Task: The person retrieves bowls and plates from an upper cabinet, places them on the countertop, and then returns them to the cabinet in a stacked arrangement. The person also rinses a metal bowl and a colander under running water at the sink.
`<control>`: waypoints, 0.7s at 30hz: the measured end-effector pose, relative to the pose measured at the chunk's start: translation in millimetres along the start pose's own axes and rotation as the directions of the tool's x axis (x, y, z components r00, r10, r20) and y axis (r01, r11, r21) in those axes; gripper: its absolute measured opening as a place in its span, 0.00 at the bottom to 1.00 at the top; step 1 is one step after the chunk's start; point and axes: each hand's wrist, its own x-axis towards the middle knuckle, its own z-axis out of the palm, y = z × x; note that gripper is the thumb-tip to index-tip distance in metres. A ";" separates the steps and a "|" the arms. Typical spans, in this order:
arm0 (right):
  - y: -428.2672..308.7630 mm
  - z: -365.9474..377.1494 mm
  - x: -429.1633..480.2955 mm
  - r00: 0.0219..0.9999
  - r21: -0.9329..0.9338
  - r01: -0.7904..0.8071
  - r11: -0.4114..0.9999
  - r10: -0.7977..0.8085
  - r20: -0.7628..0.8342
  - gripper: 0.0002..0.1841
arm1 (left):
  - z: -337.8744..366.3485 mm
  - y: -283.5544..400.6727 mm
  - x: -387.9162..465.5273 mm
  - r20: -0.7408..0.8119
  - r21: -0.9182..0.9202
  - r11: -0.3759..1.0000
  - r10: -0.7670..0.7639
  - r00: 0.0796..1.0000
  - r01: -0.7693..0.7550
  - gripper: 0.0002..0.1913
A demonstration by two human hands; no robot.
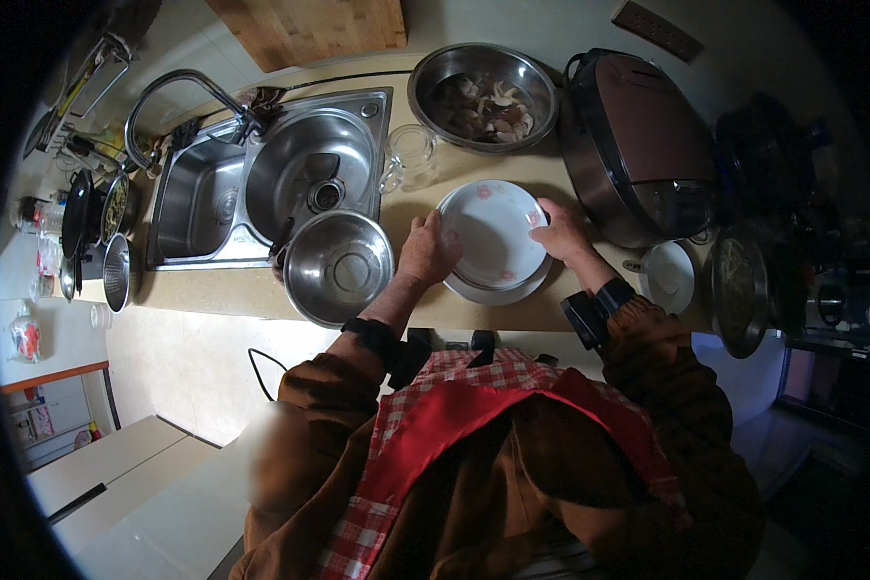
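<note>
Both my hands hold a white plate (494, 235) with pink flowers around its rim. My left hand (429, 250) grips the left edge, and my right hand (562, 230) has the right edge between thumb and fingers. Under it, another white plate (504, 293) shows along the front; whether the two touch cannot be told. Left of my left hand, a steel mixing bowl (339, 268) with nothing in it sits at the counter's front edge. A clear glass mug (410, 148) stands just behind the plates.
A double steel sink (384, 167) with an arched faucet (181, 76) lies left, a spatula (322, 167) in its right basin. Behind stands a steel basin (424, 109) of pale food pieces in water. At right are a brown rice cooker (634, 138), a white bowl (667, 275) and a metal bowl (738, 290).
</note>
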 end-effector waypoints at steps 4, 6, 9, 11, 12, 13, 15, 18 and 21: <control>11.3 3.4 -0.4 1.000 0.066 -0.021 0.998 0.023 -0.020 0.33 | -13.0 10.2 -2.8 0.092 0.113 0.990 -0.099 0.991 0.089 0.29; 18.6 6.0 -2.4 0.998 0.093 -0.038 0.995 0.043 -0.053 0.37 | -14.4 10.3 -4.0 0.079 0.108 0.992 -0.070 0.994 0.061 0.31; 29.5 10.9 -7.1 0.989 0.095 -0.141 0.985 0.145 -0.040 0.45 | -4.0 3.5 -5.7 -0.045 0.178 0.984 0.000 0.999 0.008 0.33; 35.6 15.7 -11.6 0.963 0.173 -0.269 0.948 0.269 0.025 0.51 | 8.5 -5.2 -6.6 -0.114 0.149 0.989 0.022 0.993 -0.005 0.33; 37.6 19.4 -13.5 0.939 0.252 -0.344 0.904 0.335 0.079 0.53 | 14.7 -10.2 -6.0 -0.133 0.082 0.997 0.014 0.991 -0.003 0.33; 39.2 22.7 -15.4 0.897 0.303 -0.442 0.845 0.414 0.156 0.56 | 19.9 -15.7 -5.1 -0.112 -0.002 0.999 -0.042 0.993 0.042 0.34; 42.2 26.8 -18.5 0.935 0.428 -0.348 0.834 0.271 0.231 0.59 | 25.6 -28.0 -1.3 0.003 -0.289 0.953 -0.094 0.996 0.091 0.34; 42.0 36.1 -20.5 0.967 0.434 -0.253 0.865 0.216 0.133 0.54 | 34.4 -39.2 5.1 0.078 -0.535 0.833 -0.116 0.990 0.140 0.33; 39.2 43.8 -22.1 0.985 0.524 -0.172 0.834 0.153 0.081 0.47 | 39.8 -42.4 4.5 0.079 -0.637 0.756 -0.129 0.989 0.149 0.31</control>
